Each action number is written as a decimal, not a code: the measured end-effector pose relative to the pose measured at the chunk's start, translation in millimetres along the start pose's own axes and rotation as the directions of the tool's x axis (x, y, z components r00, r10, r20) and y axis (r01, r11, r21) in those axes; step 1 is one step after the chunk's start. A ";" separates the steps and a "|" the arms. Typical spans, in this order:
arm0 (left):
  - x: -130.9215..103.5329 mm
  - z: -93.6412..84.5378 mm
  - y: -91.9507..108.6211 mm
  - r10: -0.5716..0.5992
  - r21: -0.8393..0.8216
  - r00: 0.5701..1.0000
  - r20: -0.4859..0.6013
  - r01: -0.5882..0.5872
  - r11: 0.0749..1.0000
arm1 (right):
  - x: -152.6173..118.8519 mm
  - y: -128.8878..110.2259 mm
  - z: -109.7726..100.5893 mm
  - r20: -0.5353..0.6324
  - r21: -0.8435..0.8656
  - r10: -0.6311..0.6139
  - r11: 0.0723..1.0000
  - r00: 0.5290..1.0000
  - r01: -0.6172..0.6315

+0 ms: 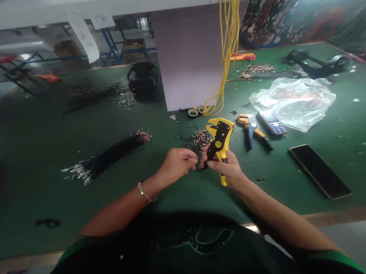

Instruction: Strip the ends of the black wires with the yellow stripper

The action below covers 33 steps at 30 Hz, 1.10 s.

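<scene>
My right hand (229, 169) is wrapped round the handles of a yellow and black wire stripper (222, 134), its jaws pointing up and away from me. Just left of it, my left hand (178, 164) has its fingertips pinched together; whatever may be between them is too small to make out. Beyond both hands lies a small heap of short cut pieces with coppery ends (200, 140). A bundle of black wires (115, 156), with silvery tips at one end and coppery ones at the other, rests to the left of my left hand.
Right of the stripper lie a blue and orange hand tool (252, 130), a keypad phone (272, 122), a smartphone (320, 171) and a clear plastic bag (294, 101). Yellow wires (231, 24) hang from the shelf above. Tape rolls (193, 112) sit by the upright panel (192, 60).
</scene>
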<state>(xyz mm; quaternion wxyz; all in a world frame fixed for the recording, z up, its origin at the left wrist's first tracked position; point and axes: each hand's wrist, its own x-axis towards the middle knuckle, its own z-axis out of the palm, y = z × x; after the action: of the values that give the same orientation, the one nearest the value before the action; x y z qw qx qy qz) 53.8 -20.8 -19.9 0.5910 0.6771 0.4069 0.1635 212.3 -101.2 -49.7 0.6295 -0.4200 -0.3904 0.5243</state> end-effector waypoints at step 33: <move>-3.4 -18.8 7.0 -0.036 -0.208 0.997 -0.069 0.021 0.978 | -3.0 3.3 -2.2 0.002 -0.204 -0.018 0.979 1.000 0.019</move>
<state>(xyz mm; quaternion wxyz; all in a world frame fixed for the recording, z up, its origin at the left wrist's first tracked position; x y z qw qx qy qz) 41.0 -10.6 -7.8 0.6454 0.5997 0.4184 0.2208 212.8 -104.2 -53.7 0.5880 -0.4785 -0.4461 0.4757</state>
